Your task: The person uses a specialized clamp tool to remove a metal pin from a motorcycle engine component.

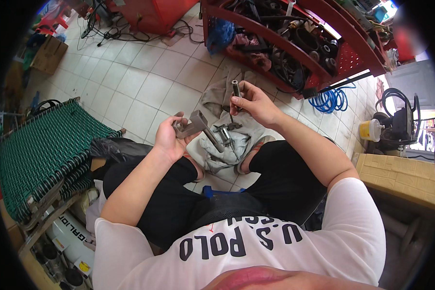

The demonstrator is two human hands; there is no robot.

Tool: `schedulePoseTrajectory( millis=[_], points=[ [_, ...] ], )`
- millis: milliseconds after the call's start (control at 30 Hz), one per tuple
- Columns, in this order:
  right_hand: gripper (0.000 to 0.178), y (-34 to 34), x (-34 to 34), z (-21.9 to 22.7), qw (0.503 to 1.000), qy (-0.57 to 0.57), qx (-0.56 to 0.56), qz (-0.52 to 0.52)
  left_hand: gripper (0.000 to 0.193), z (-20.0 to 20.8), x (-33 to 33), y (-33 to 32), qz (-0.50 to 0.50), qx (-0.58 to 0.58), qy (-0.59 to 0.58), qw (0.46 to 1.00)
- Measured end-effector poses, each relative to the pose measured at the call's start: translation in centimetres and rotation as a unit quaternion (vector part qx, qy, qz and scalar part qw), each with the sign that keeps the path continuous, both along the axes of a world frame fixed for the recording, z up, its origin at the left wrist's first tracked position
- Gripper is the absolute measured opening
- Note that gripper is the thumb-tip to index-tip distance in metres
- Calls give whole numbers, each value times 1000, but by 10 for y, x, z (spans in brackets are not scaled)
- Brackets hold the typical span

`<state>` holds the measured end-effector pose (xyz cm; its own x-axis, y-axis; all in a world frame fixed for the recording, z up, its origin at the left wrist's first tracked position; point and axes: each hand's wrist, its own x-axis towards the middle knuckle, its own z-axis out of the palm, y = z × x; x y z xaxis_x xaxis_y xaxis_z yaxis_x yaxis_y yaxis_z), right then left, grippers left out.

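Observation:
My left hand (166, 139), palm turned up, grips a grey metal C-shaped clamp-like tool (197, 123). A round metal rod slants down from the tool toward the cloth. In the fingers of my right hand (257, 105) is a slim metal cylinder (235, 88), held nearly upright with its round, hollow-looking end on top. The two held pieces are apart from each other. Below them, a grey-white rag (216, 157) lies between my feet, with several small metal parts (224, 132) on it; their kind is too small to tell.
A red metal rack (270, 41) full of greasy parts stands ahead to the right, with a coiled blue hose (329, 100) beside it. A green woven folding cot (48, 140) is at my left. At my right are a cardboard box (401, 176) and a white tub (370, 130).

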<state>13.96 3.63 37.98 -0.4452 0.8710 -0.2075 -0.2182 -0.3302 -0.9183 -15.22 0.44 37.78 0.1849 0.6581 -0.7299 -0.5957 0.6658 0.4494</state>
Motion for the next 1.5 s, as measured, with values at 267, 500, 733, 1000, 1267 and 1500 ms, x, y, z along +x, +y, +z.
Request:
schedulePoseTrajectory(
  millis=[267,500,733,1000,1267,1500],
  points=[
    [29,-24,-20,-11,986,-100,-32,129,18,-5,5,-5,8,16,8,1000],
    [30,-39,-33,-6,973,-114,-66,188,24,-12,7,-5,11,26,-48,998],
    [29,-35,-33,16,992,-61,-42,99,29,21,18,-8,-104,75,-37,991],
    [24,-38,-34,18,985,-51,-131,98,49,10,13,-9,-182,74,20,980],
    [29,-38,-28,14,977,1,-198,73,58,12,18,-9,-222,89,29,971],
    [26,-35,-28,8,984,-25,-166,65,54,14,21,-11,-237,121,91,960]
  ],
)
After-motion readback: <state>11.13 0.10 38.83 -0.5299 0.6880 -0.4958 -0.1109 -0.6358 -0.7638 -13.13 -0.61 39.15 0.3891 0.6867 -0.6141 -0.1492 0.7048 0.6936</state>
